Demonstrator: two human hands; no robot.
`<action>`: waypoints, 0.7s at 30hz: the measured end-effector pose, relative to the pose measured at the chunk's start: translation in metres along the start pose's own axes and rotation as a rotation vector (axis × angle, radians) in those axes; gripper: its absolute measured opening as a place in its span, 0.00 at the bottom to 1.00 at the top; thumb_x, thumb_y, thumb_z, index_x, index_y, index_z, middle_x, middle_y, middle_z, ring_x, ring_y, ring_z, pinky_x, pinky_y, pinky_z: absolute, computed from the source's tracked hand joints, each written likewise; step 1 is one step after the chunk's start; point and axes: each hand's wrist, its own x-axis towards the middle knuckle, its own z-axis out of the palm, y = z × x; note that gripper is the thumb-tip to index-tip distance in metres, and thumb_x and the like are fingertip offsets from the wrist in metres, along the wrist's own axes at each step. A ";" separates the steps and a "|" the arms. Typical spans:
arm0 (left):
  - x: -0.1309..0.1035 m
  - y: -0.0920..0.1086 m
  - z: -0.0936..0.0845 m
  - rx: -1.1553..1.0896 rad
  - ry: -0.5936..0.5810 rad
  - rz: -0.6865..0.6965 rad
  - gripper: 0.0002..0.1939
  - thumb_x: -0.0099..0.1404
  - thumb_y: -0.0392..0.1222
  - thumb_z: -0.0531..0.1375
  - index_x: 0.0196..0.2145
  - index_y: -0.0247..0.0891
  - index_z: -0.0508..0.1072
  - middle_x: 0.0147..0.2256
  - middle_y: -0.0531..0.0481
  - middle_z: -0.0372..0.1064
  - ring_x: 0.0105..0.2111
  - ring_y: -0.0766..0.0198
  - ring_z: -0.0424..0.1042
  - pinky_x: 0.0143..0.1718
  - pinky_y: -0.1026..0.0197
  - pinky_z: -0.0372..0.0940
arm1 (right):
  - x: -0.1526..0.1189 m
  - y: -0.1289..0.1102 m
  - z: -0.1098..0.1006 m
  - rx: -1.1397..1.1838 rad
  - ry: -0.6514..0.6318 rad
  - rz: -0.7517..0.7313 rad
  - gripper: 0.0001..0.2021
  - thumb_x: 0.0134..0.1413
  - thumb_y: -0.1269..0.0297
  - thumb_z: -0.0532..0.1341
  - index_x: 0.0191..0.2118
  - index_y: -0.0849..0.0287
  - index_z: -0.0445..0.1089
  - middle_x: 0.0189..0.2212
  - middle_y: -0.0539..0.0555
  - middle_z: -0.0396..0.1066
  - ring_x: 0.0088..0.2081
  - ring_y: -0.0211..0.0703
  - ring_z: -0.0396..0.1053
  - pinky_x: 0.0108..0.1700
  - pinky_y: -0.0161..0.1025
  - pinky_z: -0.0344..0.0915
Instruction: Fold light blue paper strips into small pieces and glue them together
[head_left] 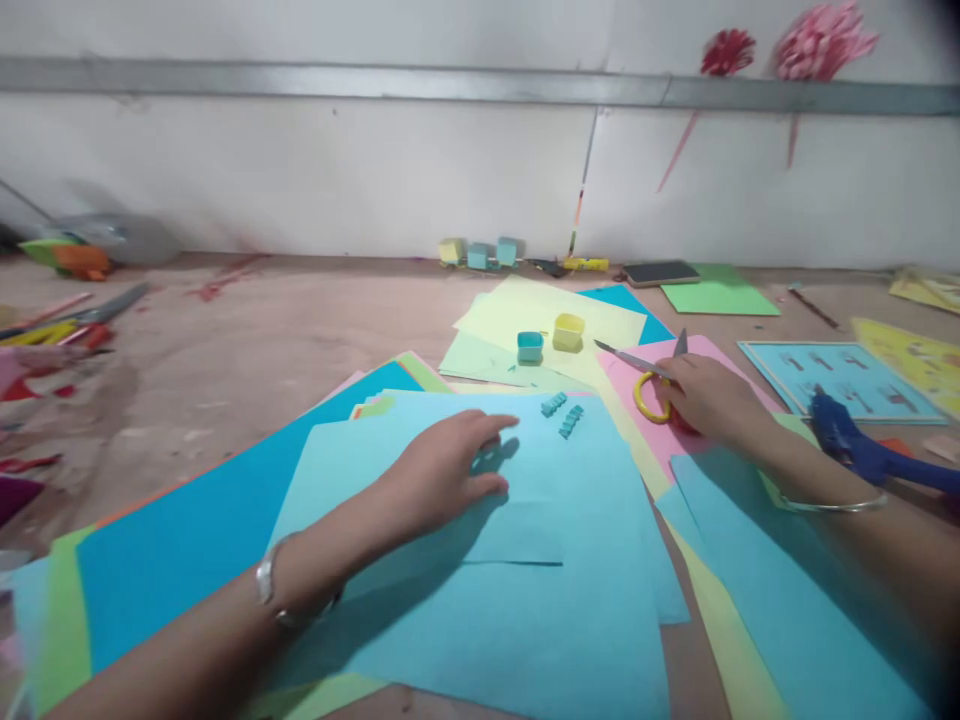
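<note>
My left hand (pixel 442 462) hovers low over light blue paper (pixel 540 620), fingers apart, with nothing seen in it. Under it lies a smaller light blue piece (pixel 525 540) with a straight lower edge. Two small folded teal strips (pixel 562 412) rest just beyond its fingertips. At the right, my right hand (pixel 701 392) is on a pair of scissors (pixel 651 395) with a yellow handle loop; the blades are spread above pink paper (pixel 622 385). The fingers under that hand are partly hidden. Ahead stand a small teal paper box (pixel 529 347) and a small yellow one (pixel 568 331).
Layered coloured sheets (pixel 225 540) spread to the left. A blue glue gun (pixel 862 440) lies by my right forearm. Towards the wall are several small paper cubes (pixel 478 254), a phone (pixel 660 273) and a green sheet (pixel 720 290). More scissors and scraps (pixel 67 330) lie far left.
</note>
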 end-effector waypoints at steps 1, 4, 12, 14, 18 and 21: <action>-0.004 0.001 0.003 0.074 0.091 -0.001 0.27 0.62 0.42 0.62 0.58 0.36 0.67 0.53 0.38 0.71 0.51 0.48 0.70 0.52 0.48 0.64 | 0.001 0.002 0.004 -0.014 -0.007 0.009 0.10 0.59 0.71 0.53 0.40 0.61 0.71 0.36 0.62 0.73 0.39 0.53 0.70 0.36 0.42 0.64; -0.019 0.003 0.013 0.250 0.129 0.043 0.34 0.63 0.53 0.63 0.61 0.31 0.63 0.60 0.30 0.63 0.58 0.42 0.64 0.56 0.43 0.62 | 0.001 0.002 0.007 -0.052 0.001 0.020 0.13 0.59 0.73 0.50 0.42 0.62 0.70 0.36 0.63 0.71 0.38 0.54 0.69 0.33 0.42 0.61; -0.024 0.001 0.020 0.416 -0.075 0.252 0.33 0.57 0.40 0.70 0.58 0.38 0.66 0.62 0.35 0.60 0.61 0.39 0.60 0.55 0.39 0.63 | -0.037 -0.016 -0.033 -0.018 0.125 0.061 0.16 0.61 0.66 0.45 0.43 0.61 0.69 0.38 0.64 0.70 0.42 0.57 0.69 0.38 0.47 0.66; -0.021 0.003 0.020 0.426 -0.048 0.251 0.29 0.56 0.42 0.71 0.54 0.37 0.70 0.58 0.35 0.65 0.55 0.40 0.67 0.50 0.42 0.66 | -0.068 -0.030 -0.044 0.202 0.089 0.039 0.15 0.63 0.62 0.48 0.48 0.58 0.67 0.37 0.58 0.73 0.36 0.50 0.72 0.36 0.43 0.69; -0.024 0.011 0.026 0.475 0.018 0.186 0.30 0.56 0.52 0.69 0.52 0.36 0.71 0.49 0.36 0.71 0.45 0.41 0.72 0.41 0.43 0.69 | -0.136 -0.067 -0.044 0.532 -0.024 -0.095 0.14 0.64 0.61 0.54 0.54 0.48 0.67 0.40 0.53 0.75 0.35 0.43 0.75 0.32 0.35 0.72; -0.031 0.016 0.033 0.510 0.043 0.123 0.32 0.57 0.58 0.66 0.52 0.34 0.72 0.46 0.34 0.71 0.43 0.41 0.71 0.38 0.43 0.69 | -0.169 -0.090 -0.029 0.577 -0.069 -0.111 0.14 0.64 0.65 0.54 0.50 0.46 0.71 0.33 0.50 0.75 0.29 0.37 0.75 0.29 0.28 0.72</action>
